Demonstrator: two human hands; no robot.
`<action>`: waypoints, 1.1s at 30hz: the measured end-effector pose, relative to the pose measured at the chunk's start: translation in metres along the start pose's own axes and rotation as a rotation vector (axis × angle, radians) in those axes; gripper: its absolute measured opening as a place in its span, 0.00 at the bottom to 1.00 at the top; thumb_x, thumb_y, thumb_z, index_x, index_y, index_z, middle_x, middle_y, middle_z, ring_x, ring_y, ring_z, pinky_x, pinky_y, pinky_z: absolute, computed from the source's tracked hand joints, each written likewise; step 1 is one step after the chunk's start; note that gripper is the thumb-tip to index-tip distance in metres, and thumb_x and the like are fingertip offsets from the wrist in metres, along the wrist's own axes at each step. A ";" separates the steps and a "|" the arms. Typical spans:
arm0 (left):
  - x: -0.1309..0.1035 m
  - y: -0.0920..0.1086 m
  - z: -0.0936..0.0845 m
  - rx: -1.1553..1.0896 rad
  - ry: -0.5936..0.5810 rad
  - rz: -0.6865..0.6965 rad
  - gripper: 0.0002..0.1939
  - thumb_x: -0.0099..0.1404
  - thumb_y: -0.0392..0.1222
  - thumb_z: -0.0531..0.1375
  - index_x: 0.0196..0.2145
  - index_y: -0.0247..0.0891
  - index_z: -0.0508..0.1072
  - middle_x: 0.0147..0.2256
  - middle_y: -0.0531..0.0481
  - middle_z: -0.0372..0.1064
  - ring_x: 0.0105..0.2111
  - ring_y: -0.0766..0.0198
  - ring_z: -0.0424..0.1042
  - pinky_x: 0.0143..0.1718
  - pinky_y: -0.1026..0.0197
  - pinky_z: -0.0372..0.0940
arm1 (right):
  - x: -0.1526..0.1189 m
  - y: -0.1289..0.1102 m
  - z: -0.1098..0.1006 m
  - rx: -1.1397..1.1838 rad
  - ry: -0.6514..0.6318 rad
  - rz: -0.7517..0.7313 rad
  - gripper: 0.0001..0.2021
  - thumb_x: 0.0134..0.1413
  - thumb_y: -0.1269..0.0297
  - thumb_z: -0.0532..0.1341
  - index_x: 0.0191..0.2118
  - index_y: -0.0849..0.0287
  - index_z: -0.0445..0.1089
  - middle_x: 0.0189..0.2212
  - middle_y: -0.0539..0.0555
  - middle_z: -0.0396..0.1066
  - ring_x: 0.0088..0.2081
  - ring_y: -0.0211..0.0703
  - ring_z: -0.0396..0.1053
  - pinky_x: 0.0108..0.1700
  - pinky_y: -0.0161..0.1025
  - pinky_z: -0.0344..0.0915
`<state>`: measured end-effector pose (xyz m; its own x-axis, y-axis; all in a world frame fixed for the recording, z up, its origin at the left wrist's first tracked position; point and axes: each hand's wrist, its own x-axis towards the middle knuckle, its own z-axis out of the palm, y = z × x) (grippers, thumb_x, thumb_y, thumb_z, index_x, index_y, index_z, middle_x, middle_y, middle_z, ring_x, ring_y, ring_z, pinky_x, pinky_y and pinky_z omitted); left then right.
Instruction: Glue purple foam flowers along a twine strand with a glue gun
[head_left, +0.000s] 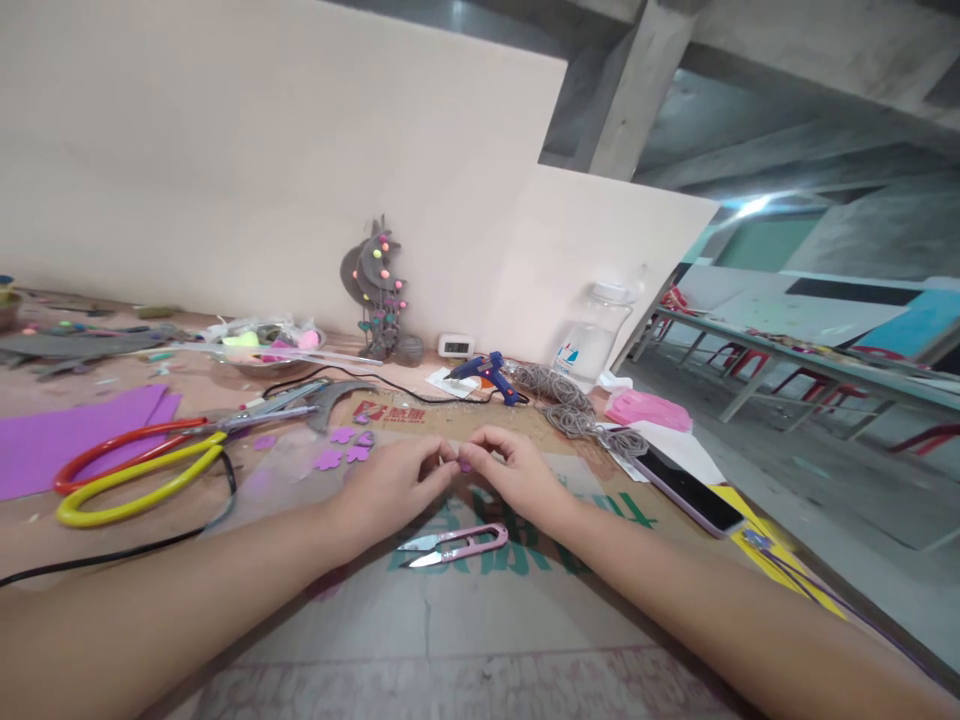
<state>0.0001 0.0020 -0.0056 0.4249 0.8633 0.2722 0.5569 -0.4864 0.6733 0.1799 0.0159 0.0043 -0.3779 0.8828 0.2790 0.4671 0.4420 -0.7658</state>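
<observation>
Near the middle of the cardboard sheet (480, 610), my two hands almost meet. A small purple piece (465, 464) shows between the fingertips, pinched by my right hand (517, 473). My left hand (397, 487) is closed, its thumb and forefinger pressed together beside that piece; anything inside them is too small to make out. Pink-handled thread snips (480, 542) lie just below the hands, blades pointing left. Several purple flower cutouts (342, 436) rest to the left of my left hand.
Large scissors (142, 470) with red and yellow handles and purple sheets (82, 435) lie left. Behind are a bowl of colourful pieces (262, 342), a blue glue gun (491, 375), grey cord (562, 400) and a clear jug (592, 335). A phone (690, 490) lies right.
</observation>
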 end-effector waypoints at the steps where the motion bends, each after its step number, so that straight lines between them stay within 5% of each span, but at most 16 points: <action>1: 0.000 0.000 0.000 -0.011 0.008 -0.003 0.13 0.64 0.48 0.50 0.31 0.39 0.69 0.27 0.53 0.70 0.28 0.64 0.67 0.28 0.64 0.55 | 0.000 0.001 0.000 0.040 -0.001 -0.008 0.13 0.55 0.57 0.55 0.28 0.60 0.67 0.25 0.49 0.66 0.29 0.37 0.63 0.33 0.34 0.59; 9: 0.004 -0.002 -0.001 -0.124 0.070 -0.061 0.12 0.63 0.48 0.51 0.32 0.38 0.68 0.26 0.55 0.66 0.26 0.66 0.63 0.27 0.65 0.54 | 0.007 0.012 0.001 0.302 0.078 0.036 0.12 0.55 0.54 0.55 0.35 0.59 0.62 0.23 0.46 0.62 0.25 0.35 0.61 0.30 0.33 0.59; 17: 0.006 -0.001 -0.001 -0.213 0.082 -0.082 0.15 0.63 0.51 0.51 0.31 0.37 0.67 0.24 0.56 0.62 0.25 0.67 0.61 0.27 0.65 0.53 | 0.015 0.022 -0.012 0.358 0.369 0.070 0.16 0.52 0.53 0.57 0.21 0.58 0.57 0.17 0.45 0.59 0.21 0.34 0.56 0.28 0.34 0.56; 27: 0.007 -0.003 0.002 -0.243 0.090 -0.096 0.13 0.62 0.49 0.51 0.31 0.37 0.67 0.25 0.55 0.63 0.25 0.66 0.61 0.26 0.65 0.53 | 0.013 0.013 -0.005 0.338 0.184 0.147 0.10 0.50 0.58 0.59 0.30 0.60 0.65 0.19 0.46 0.63 0.22 0.34 0.58 0.26 0.32 0.54; 33: 0.009 -0.008 0.006 -0.259 0.123 -0.084 0.14 0.62 0.50 0.51 0.31 0.37 0.67 0.25 0.54 0.64 0.26 0.66 0.62 0.26 0.65 0.54 | 0.010 0.011 -0.006 0.175 0.163 0.097 0.16 0.55 0.54 0.55 0.24 0.61 0.64 0.19 0.47 0.62 0.21 0.34 0.57 0.25 0.32 0.54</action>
<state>0.0033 0.0129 -0.0129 0.2864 0.9166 0.2791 0.3789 -0.3759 0.8457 0.1859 0.0305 0.0026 -0.1977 0.9400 0.2781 0.3437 0.3322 -0.8784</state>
